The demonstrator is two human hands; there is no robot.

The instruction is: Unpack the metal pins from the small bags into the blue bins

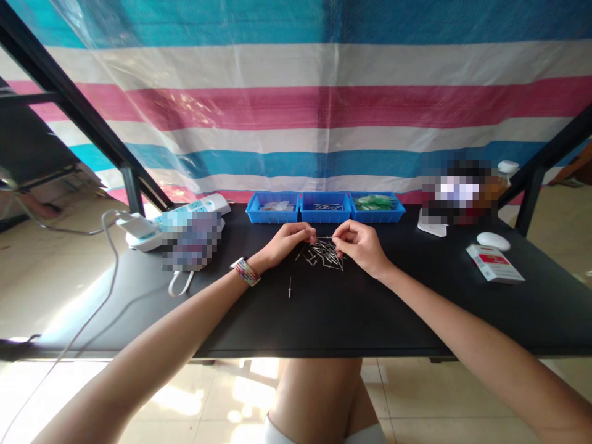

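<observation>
Between my two hands a thin silver rivet (324, 237) is stretched level, one end pinched by each. My left hand (293, 239) has its thumb and fingertips closed on the left end. At the right end, my right hand (358, 243) grips with thumb and forefinger. Just below lies a loose pile of metal rivets (326, 254) on the black table (259, 327). One single rivet (290, 288) rests apart, nearer the front edge. Behind my hands, the middle blue bin (325, 216) contains several more rivets.
The left blue bin (272, 216) has clear plastic pieces, the right blue bin (378, 216) green ones. A power strip (203, 206) with a plugged-in charger (139, 227) stands left, its cable trailing. A small white-and-red box (496, 264) and a white mouse (493, 241) lie right.
</observation>
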